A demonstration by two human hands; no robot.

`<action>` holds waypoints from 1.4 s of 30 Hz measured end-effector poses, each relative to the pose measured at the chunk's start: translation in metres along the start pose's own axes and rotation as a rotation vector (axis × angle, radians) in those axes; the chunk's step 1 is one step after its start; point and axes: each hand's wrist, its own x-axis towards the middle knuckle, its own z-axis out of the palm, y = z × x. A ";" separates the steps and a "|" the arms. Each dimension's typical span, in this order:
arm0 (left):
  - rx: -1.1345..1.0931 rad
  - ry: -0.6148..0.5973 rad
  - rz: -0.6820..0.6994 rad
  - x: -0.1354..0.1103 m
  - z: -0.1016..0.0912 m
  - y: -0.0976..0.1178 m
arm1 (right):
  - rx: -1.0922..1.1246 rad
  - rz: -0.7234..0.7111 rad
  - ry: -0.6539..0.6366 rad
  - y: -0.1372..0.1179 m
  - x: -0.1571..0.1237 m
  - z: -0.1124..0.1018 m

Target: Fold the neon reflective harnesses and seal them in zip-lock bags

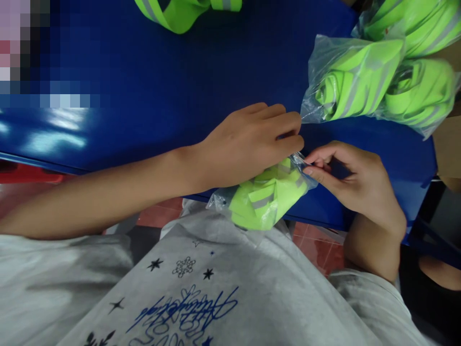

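Note:
A clear plastic bag (266,202) with a folded neon-yellow reflective strap inside lies at the table's near edge, against my shirt. My left hand (252,139) reaches across from the left, its fingers curled closed at the bag's upper edge; the fingertips are partly hidden. From the right, my right hand (349,173) pinches the same edge of the bag between thumb and forefinger. The gathered plastic shows between the two hands.
Several bagged neon-yellow strap rolls (356,81) are piled at the upper right of the blue table (162,86). A loose neon-yellow strap (180,19) lies at the far edge. Cardboard (446,149) stands at the right. Part of another person shows at lower right.

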 end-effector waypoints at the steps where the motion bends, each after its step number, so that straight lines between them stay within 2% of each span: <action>1: -0.006 0.003 -0.003 0.000 0.000 0.000 | -0.017 0.001 0.005 -0.001 0.000 -0.001; 6: -0.112 -0.018 -0.071 -0.001 -0.002 0.002 | -0.093 -0.016 0.041 -0.002 0.000 -0.002; 12: -0.042 -0.148 -0.045 0.003 -0.006 0.008 | -0.087 -0.052 -0.141 -0.002 -0.003 -0.014; 16: 0.023 -0.020 -0.001 0.001 -0.003 0.006 | -0.091 -0.087 -0.161 -0.001 -0.005 -0.019; 18: 0.047 0.022 0.012 0.000 -0.003 0.004 | -0.120 -0.105 -0.119 -0.001 -0.004 -0.018; 20: 0.048 0.008 -0.001 0.001 -0.004 0.001 | -0.167 -0.130 -0.048 -0.001 -0.003 -0.013; 24: -0.007 -0.035 -0.074 0.004 -0.009 -0.005 | -0.249 -0.229 0.112 0.001 -0.002 -0.003; 26: -0.028 -0.007 -0.121 0.004 -0.010 -0.007 | -0.301 -0.282 0.165 0.004 -0.003 0.000; 31: -0.065 0.117 -0.143 0.001 -0.004 -0.011 | -0.418 -0.256 0.181 0.009 -0.006 -0.001; 35: -0.056 0.083 -0.101 -0.001 0.001 -0.018 | -0.482 -0.199 0.199 0.014 -0.003 0.000; 38: 0.059 0.088 -0.081 -0.001 0.002 -0.024 | -0.532 -0.211 0.243 0.020 0.000 0.000; 42: 0.172 0.064 -0.127 0.000 -0.002 -0.024 | -0.650 -0.272 0.342 0.027 -0.002 -0.004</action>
